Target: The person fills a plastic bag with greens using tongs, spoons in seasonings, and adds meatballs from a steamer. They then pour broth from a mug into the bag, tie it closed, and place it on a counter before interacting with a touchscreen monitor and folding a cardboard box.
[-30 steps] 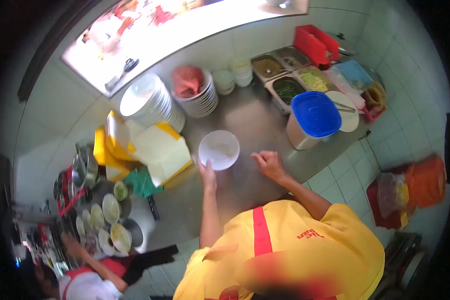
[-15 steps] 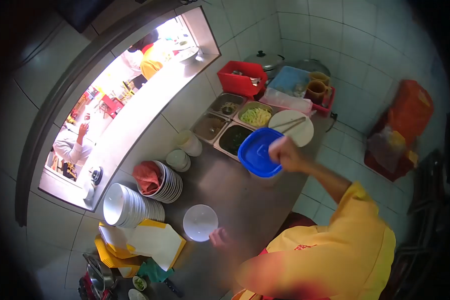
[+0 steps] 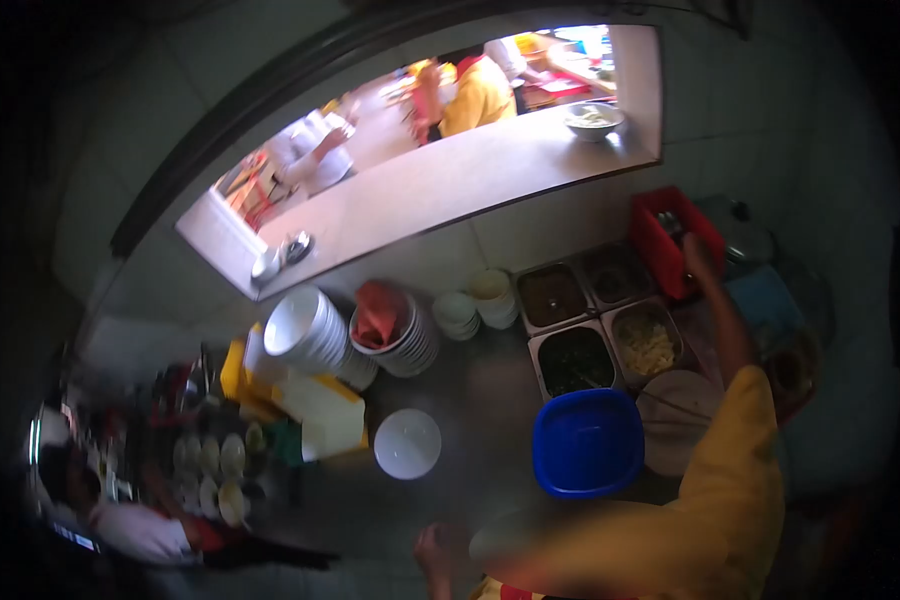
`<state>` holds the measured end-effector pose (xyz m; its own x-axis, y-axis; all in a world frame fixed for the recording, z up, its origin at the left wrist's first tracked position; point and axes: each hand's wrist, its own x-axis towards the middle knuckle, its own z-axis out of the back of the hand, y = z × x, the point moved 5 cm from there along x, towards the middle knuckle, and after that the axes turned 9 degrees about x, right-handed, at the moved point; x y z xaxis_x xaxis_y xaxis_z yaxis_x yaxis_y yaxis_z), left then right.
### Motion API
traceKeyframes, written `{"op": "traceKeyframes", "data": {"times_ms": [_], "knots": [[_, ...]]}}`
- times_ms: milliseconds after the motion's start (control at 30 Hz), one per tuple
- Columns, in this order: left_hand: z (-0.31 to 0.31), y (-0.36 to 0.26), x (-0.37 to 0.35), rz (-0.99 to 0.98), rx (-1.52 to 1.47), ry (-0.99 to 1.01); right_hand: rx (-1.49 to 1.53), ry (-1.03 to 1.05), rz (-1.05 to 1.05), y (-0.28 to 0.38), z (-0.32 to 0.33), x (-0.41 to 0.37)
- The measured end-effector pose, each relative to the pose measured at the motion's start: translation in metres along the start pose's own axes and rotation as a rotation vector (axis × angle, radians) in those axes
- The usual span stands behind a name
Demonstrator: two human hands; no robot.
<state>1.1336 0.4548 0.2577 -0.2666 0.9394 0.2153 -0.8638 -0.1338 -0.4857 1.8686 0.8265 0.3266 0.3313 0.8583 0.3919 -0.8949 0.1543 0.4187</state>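
Note:
My right hand (image 3: pixel 698 262) reaches into the red box (image 3: pixel 660 235), where metal cutlery (image 3: pixel 670 222) shows; its fingers are blurred and partly hidden. At the counter's near edge my left hand (image 3: pixel 435 550) is curled closed, with nothing visible in it. A white bowl (image 3: pixel 408 444) sits on the counter beyond that hand. Below my right arm is a blue plastic basin (image 3: pixel 588 443), close to a plate with chopsticks (image 3: pixel 678 415). Metal trays hold dark green food (image 3: pixel 575 360) and pale chopped vegetables (image 3: pixel 646 342).
Stacked white bowls (image 3: pixel 315 335), a pink cloth (image 3: pixel 380 312) and small cups (image 3: pixel 490 295) line the wall. A serving ledge (image 3: pixel 450 190) bears a filled bowl (image 3: pixel 595 120). On the left, a co-worker (image 3: pixel 140 530) reaches toward several small bowls.
My right hand has let go of the blue basin and moved into the red cutlery box. My left hand has drawn back from the white bowl. The view has turned left.

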Motion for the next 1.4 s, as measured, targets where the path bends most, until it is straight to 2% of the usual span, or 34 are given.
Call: {"op": "traceKeyframes", "data": {"times_ms": [67, 133, 167, 233, 267, 333, 367, 433, 467, 500, 533, 567, 600, 633, 667, 700, 733, 767, 800, 833, 900, 967, 1000, 1033, 1067, 1100, 1133, 1167, 1200, 1233, 1267, 1300, 1400], "knots": [[0.005, -0.009, -0.013, 0.032, 0.075, -0.008, 0.044, 0.050, -0.057, -0.005, 0.000, 0.017], [0.014, -0.023, -0.016, 0.014, 0.135, -0.021, 0.054, 0.320, -0.117, 0.035, 0.027, 0.016], [0.021, -0.030, -0.019, 0.020, 0.133, -0.036, 0.044, 0.364, -0.097, 0.036, 0.026, 0.014], [0.031, -0.042, -0.019, 0.086, 0.096, -0.009, 0.050, 0.189, -0.041, 0.030, 0.032, 0.011], [0.033, -0.044, -0.020, 0.119, 0.099, 0.005, 0.040, 0.221, -0.027, 0.026, 0.031, 0.010], [0.031, -0.048, -0.022, 0.105, 0.069, 0.015, -0.231, 0.028, 0.075, 0.029, 0.044, 0.013], [0.030, -0.052, -0.022, 0.123, 0.074, 0.022, -0.232, 0.046, 0.084, 0.029, 0.049, 0.015], [0.039, -0.065, -0.024, 0.089, 0.065, -0.017, -0.318, -0.072, 0.099, 0.040, 0.080, 0.011], [0.042, -0.072, -0.023, 0.087, 0.054, -0.012, -0.319, -0.063, 0.099, 0.054, 0.096, 0.003], [0.044, -0.079, -0.021, 0.085, 0.054, -0.009, -0.199, -0.204, 0.162, 0.083, 0.122, -0.016], [0.043, -0.082, -0.017, 0.161, -0.118, 0.008, -0.080, -0.350, 0.223, 0.115, 0.144, -0.040], [0.041, -0.087, -0.011, 0.232, -0.293, 0.028, 0.268, -0.233, 0.218, 0.148, 0.152, -0.067], [0.040, -0.095, 0.001, 0.215, -0.304, 0.034, 0.612, -0.118, 0.212, 0.190, 0.159, -0.100], [0.038, -0.108, 0.017, 0.158, -0.570, 0.042, 1.157, 0.121, -0.016, 0.237, 0.157, -0.137], [0.038, -0.124, 0.034, 0.101, -0.835, 0.057, 1.176, 0.317, 0.013, 0.247, 0.142, -0.156], [0.043, -0.152, 0.054, -0.005, -1.010, 0.040, 1.064, 0.477, 0.092, 0.292, 0.155, -0.182], [0.052, -0.187, 0.075, -0.112, -1.184, 0.026, 1.049, 0.451, 0.446, 0.326, 0.158, -0.201], [0.068, -0.224, 0.093, -0.148, -1.349, -0.024, 1.319, 0.928, -0.012, 0.345, 0.145, -0.233], [0.081, -0.250, 0.101, -0.181, -1.516, -0.066, 1.371, 1.010, 0.140, 0.371, 0.143, -0.258], [0.085, -0.252, 0.103, -0.198, -1.529, -0.022, 1.292, 1.020, 0.308, 0.391, 0.142, -0.280], [0.094, -0.232, 0.114, -0.013, -1.462, -0.093, 1.277, 1.041, 0.346, 0.413, 0.152, -0.306], [0.103, -0.206, 0.113, 0.117, -1.353, -0.180, 1.304, 0.869, 0.319, 0.397, 0.162, -0.287], [0.108, -0.198, 0.108, 0.055, -1.265, -0.192, 1.326, 0.773, 0.342, 0.386, 0.169, -0.272], [0.114, -0.187, 0.101, -0.010, -1.180, -0.224, 1.186, 0.547, 0.339, 0.362, 0.164, -0.248], [0.110, -0.170, 0.092, 0.021, -1.179, -0.183, 1.104, 0.274, 0.347, 0.330, 0.149, -0.224], [0.108, -0.148, 0.085, 0.057, -1.171, -0.155, 0.889, 0.150, 0.300, 0.292, 0.136, -0.199], [0.104, -0.128, 0.075, 0.145, -1.131, -0.134, 0.627, 0.022, 0.342, 0.250, 0.123, -0.181], [0.102, -0.108, 0.065, 0.239, -1.090, -0.130, 0.406, 0.093, 0.114, 0.198, 0.094, -0.166], [0.103, -0.089, 0.056, 0.237, -1.089, -0.165, 0.199, 0.170, 0.089, 0.144, 0.073, -0.159], [0.098, -0.068, 0.046, 0.329, -1.016, -0.124, 0.027, 0.251, 0.113, 0.097, 0.043, -0.152], [0.094, -0.057, 0.040, 0.426, -0.947, -0.094, 0.172, 0.066, 0.121, 0.088, 0.052, -0.154], [0.095, -0.055, 0.041, 0.434, -0.959, -0.159, 0.360, 0.129, 0.148, 0.093, 0.059, -0.151], [0.098, -0.069, 0.042, 0.431, -0.945, -0.130, 0.308, 0.172, 0.213, 0.058, 0.016, -0.133]]}}
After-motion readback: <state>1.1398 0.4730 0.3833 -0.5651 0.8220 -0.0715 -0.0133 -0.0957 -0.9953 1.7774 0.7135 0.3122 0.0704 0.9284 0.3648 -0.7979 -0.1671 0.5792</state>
